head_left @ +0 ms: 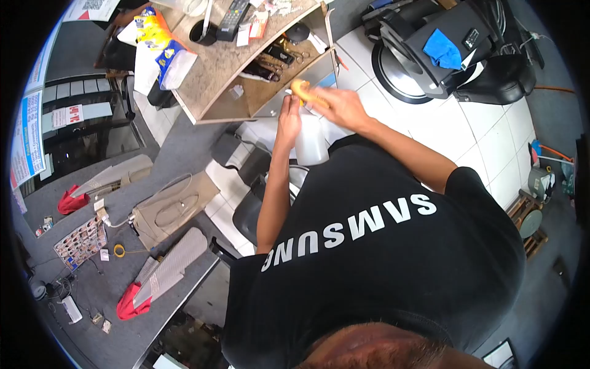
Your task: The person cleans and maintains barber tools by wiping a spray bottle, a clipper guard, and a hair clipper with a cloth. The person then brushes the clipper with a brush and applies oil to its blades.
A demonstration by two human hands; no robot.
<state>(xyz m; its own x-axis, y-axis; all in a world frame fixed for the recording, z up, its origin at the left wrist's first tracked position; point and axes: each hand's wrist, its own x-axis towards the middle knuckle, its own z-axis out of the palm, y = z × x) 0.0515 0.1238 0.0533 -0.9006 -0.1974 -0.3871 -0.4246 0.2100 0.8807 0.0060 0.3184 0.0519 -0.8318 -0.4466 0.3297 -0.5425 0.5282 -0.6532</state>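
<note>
A translucent white spray bottle [312,142] stands upright before my chest, with an orange spray head [302,90] at its top. My left hand [289,125] is closed along the bottle's left side near the neck, its fingertips close to the spray head. From the right, my right hand [344,109] grips the orange spray head with its fingers wrapped round it. The bottle's neck is mostly hidden by my fingers, so I cannot tell whether the head is screwed on.
Ahead, a wooden counter [216,74] has an open drawer [270,92] with scissors and clippers. A yellow-blue packet [161,46] and a remote control [233,19] lie on top. A black salon chair [424,52] holds a blue cloth [442,49]. A grey shelf [184,284] is at left.
</note>
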